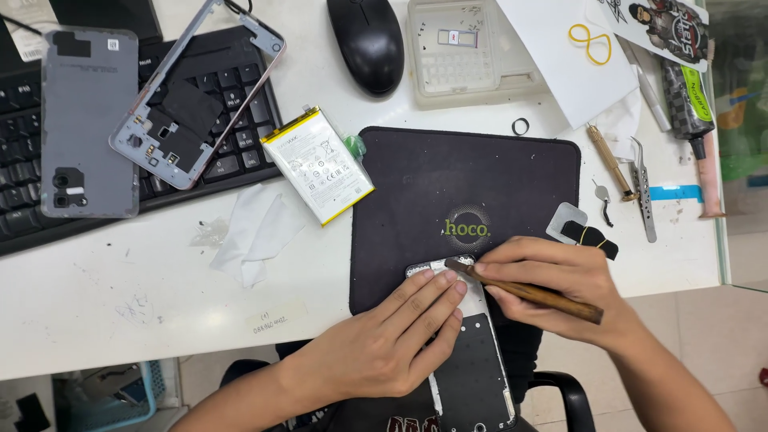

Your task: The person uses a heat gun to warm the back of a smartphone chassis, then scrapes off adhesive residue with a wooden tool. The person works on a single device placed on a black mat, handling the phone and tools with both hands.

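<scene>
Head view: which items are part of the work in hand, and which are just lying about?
In use: left hand steadying the phone body; right hand holding the wooden-handled tool; black mat.

Lying about: battery, grey back cover, mid-frame, keyboard, mouse, tweezers.

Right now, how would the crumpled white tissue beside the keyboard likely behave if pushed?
The tissue looks thin and creased, so it is probably floppy and would bunch rather than slide whole. It seems very light, likely to drift in a draught. It lies flat on the white table, so rolling is unlikely.
</scene>
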